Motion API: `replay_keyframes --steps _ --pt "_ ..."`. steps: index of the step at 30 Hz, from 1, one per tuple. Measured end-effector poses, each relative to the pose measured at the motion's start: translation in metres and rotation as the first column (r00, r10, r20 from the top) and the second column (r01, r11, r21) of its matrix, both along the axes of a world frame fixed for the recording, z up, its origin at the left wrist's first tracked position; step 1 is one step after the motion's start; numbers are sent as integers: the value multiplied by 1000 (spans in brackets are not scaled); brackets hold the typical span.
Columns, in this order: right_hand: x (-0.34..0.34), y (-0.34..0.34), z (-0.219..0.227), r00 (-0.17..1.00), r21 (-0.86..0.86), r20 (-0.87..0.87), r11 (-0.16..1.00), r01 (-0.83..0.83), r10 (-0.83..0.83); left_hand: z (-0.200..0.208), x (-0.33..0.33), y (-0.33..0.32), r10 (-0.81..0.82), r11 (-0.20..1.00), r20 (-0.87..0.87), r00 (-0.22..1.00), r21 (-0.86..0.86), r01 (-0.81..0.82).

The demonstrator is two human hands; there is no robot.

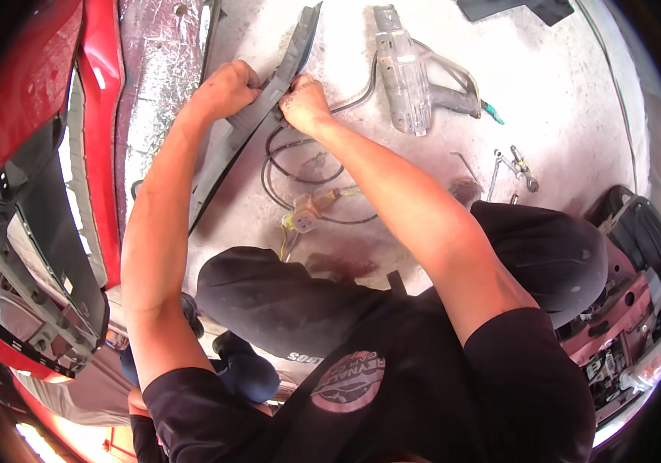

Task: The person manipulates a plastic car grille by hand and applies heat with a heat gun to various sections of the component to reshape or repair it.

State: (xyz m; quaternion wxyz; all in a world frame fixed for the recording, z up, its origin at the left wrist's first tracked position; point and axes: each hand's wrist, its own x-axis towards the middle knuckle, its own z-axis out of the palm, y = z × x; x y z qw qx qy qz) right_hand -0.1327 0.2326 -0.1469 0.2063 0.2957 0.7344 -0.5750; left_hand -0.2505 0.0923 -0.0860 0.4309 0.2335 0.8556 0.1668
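A long, narrow grey plastic trim strip (275, 91) runs diagonally across the floor in front of me, its far end raised and dark along one side. My left hand (230, 89) is closed at its left edge, fingers curled in. On the opposite edge my right hand (305, 102) grips the strip, with fingertips partly hidden. Both hands are close together, about the strip's middle. Below it, a dark cable (273, 162) lies in loops beside a yellowish outlet box (305, 214).
A grey ribbed part with a looped arm (408, 81) lies beyond my right forearm. Ratchet and wrenches (523, 166) rest near my right knee. Red body panels (101, 147) and a silvery foil sheet (161, 85) flank the left. A vehicle front (616, 332) stands at right; another person's arm (138, 403) shows lower left.
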Motion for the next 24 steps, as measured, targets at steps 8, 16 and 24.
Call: replay_keyframes --steps 8,16,24 --pt "-1 5 19 999 25 -6 999 36 -36 -1 0 5 -21 998 -23 1000 62 23" --pt "1 3 12 992 66 -101 994 82 -75 0 4 6 11 1000 -88 996 22 -9" --pt "-14 34 -32 991 -68 -103 993 -98 91 -3 -17 -6 55 986 -66 996 -155 -64"
